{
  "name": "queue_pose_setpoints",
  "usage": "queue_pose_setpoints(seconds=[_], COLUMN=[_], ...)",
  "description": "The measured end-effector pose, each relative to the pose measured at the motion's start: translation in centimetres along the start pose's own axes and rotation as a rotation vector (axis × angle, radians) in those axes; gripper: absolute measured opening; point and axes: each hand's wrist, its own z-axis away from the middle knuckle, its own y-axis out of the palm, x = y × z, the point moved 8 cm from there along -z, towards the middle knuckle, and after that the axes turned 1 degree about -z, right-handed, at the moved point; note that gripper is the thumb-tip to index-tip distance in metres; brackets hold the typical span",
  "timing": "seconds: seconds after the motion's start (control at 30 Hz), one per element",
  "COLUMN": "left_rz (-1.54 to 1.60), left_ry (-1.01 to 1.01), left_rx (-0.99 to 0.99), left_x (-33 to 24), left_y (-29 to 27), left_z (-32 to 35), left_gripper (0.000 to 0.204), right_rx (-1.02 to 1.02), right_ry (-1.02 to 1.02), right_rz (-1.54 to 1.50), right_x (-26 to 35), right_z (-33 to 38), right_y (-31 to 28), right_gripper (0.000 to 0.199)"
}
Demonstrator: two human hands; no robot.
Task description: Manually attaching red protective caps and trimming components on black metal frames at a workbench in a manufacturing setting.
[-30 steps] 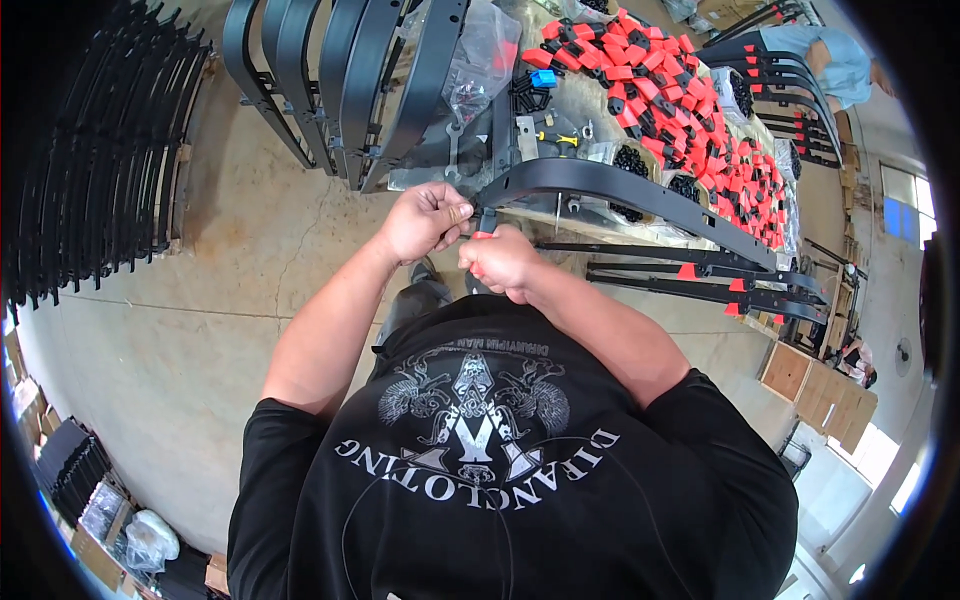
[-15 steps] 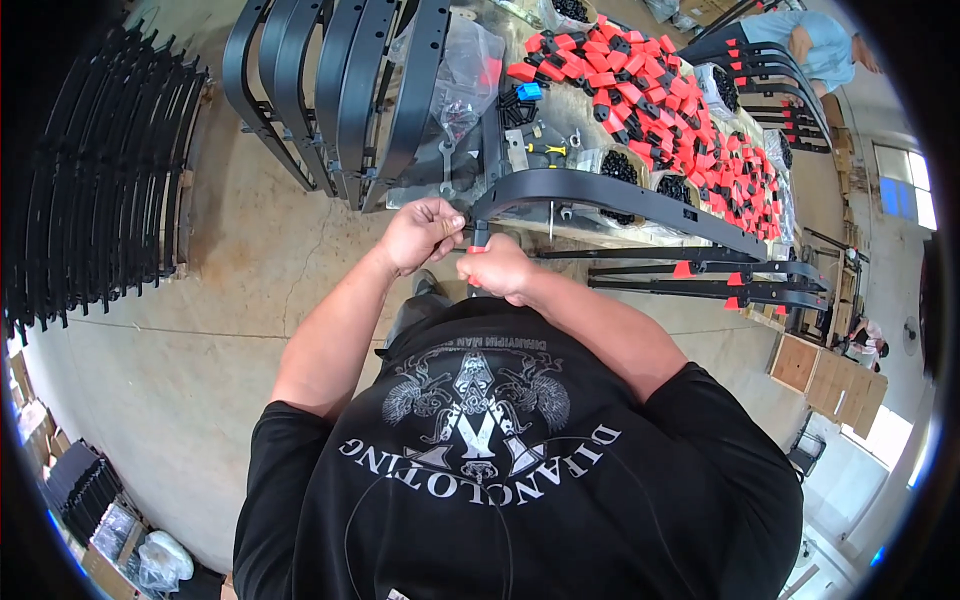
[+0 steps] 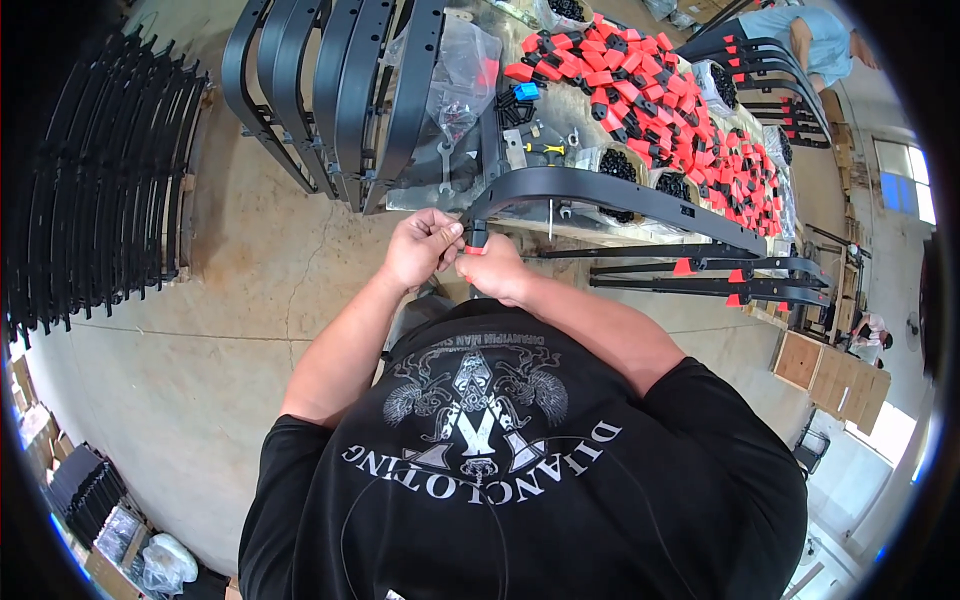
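Observation:
A curved black metal frame [image 3: 590, 187] runs from the table's near edge off to the right, and its lower left end comes down between my hands. My right hand [image 3: 492, 271] is closed around a red-and-black piece [image 3: 477, 246] just under that end. The fingers hide most of this piece, so its kind is unclear. My left hand [image 3: 422, 246] is beside it on the left, thumb and fingertips pinched together close to the frame's end. What the pinch holds, if anything, is too small to make out.
Red and black plastic parts [image 3: 650, 90] are heaped on the table, near tubs of small black pieces [image 3: 617, 165]. A wrench [image 3: 446, 165] lies by a clear bag [image 3: 465, 75]. Curved frames [image 3: 345, 90] stand upright at left; black bars [image 3: 110, 180] are stacked beyond. A person [image 3: 800, 45] is at far right.
My left hand has shifted slightly, its thumb lying flatter over the fingertips. More black shows above the red in the piece in my right hand. The frame has barely moved.

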Motion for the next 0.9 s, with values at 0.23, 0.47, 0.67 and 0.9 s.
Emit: queue_pose_setpoints(seconds=[0.23,0.47,0.67,0.9], left_rz=[-0.036,-0.071,-0.036,0.034], left_ry=[-0.026,-0.084,-0.157,-0.271], left_rx=[-0.019,0.069,0.024,0.067], left_x=[-0.1,0.4,0.1,2.1], left_y=[0.1,1.1,1.0,0.8], left_z=[0.2,-0.6,-0.6,-0.5], left_gripper=[0.01,0.01,0.015,0.025], right_rx=[-0.017,0.074,0.098,0.081], right_ry=[0.018,0.071,0.015,-0.034], right_rz=[0.117,0.128,0.061,0.157], right_x=[-0.2,-0.4,0.8,1.3], right_z=[-0.3,-0.6,-0.2,0.2], right_y=[-0.8,-0.6,-0.6,-0.9], right_gripper=[0.011,0.005,0.005,0.01])
